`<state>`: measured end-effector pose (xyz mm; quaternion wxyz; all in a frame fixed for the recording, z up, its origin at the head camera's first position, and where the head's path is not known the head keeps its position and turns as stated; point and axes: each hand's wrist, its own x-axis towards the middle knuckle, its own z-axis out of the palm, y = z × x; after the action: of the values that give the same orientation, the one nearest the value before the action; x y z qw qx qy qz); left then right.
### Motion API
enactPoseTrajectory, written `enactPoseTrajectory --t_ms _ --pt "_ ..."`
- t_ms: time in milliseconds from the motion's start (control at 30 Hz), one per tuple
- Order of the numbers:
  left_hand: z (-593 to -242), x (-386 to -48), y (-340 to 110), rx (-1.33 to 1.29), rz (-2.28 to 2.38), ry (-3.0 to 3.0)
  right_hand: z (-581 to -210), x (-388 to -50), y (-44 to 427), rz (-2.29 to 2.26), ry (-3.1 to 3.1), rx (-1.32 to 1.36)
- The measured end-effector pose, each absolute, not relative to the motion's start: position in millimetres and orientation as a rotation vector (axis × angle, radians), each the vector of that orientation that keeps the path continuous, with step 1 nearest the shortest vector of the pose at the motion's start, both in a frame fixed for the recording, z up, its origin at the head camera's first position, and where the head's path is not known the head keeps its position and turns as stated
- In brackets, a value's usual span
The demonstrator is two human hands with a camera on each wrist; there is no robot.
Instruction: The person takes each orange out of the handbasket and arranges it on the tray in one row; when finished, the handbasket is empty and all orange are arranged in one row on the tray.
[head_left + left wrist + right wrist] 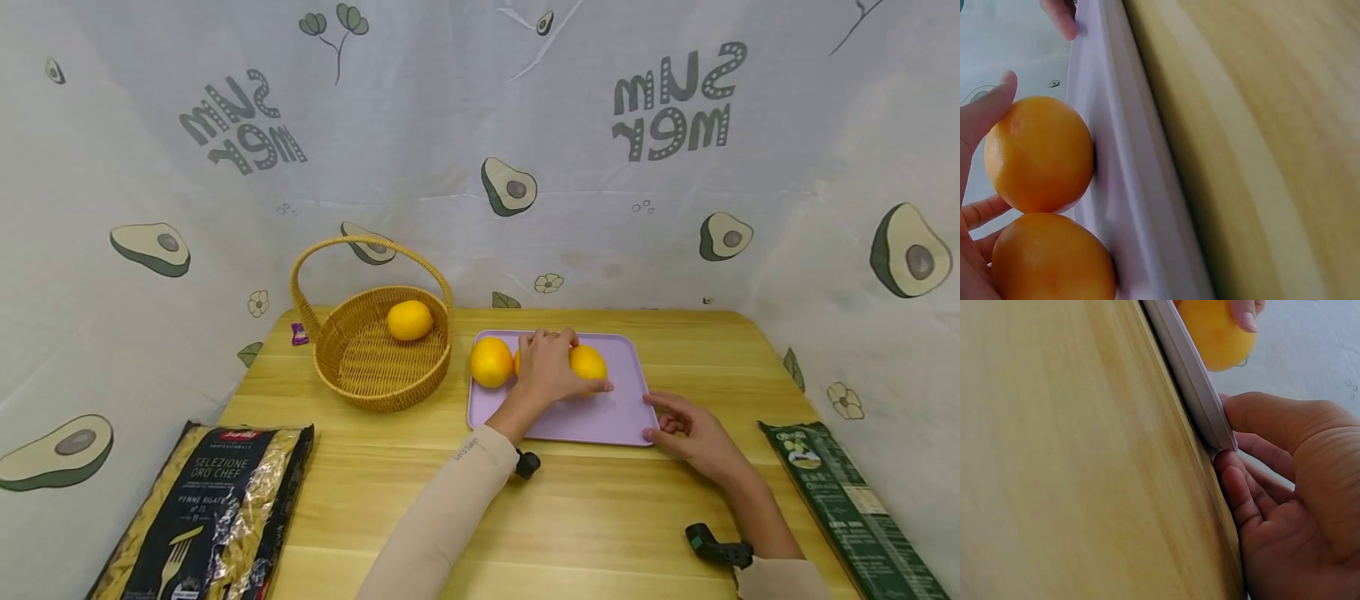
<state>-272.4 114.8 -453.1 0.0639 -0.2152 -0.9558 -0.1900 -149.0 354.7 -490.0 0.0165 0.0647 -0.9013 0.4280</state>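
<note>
Head: your left hand (551,365) curls round a glossy orange (590,362) on the lilac tray (624,400), right of the woven basket (384,401). Left wrist: your thumb's on it; second round orange (1054,259) touching. Right wrist: your right hand (1297,481) pinches tray's rounded corner.

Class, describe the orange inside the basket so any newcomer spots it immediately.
On the wooden table, left of the lilac tray, stands a handled wicker basket. The orange lies toward its back right: the only one inside, the others are at the tray.
</note>
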Motion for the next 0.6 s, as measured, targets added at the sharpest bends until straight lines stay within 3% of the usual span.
enactPoseTrajectory --t_ms 600 --pt "-450.5 -269.9 95.1 -0.687 -0.596 -2.834 -491.6 -149.7 355.2 1.345 -2.807 0.197"
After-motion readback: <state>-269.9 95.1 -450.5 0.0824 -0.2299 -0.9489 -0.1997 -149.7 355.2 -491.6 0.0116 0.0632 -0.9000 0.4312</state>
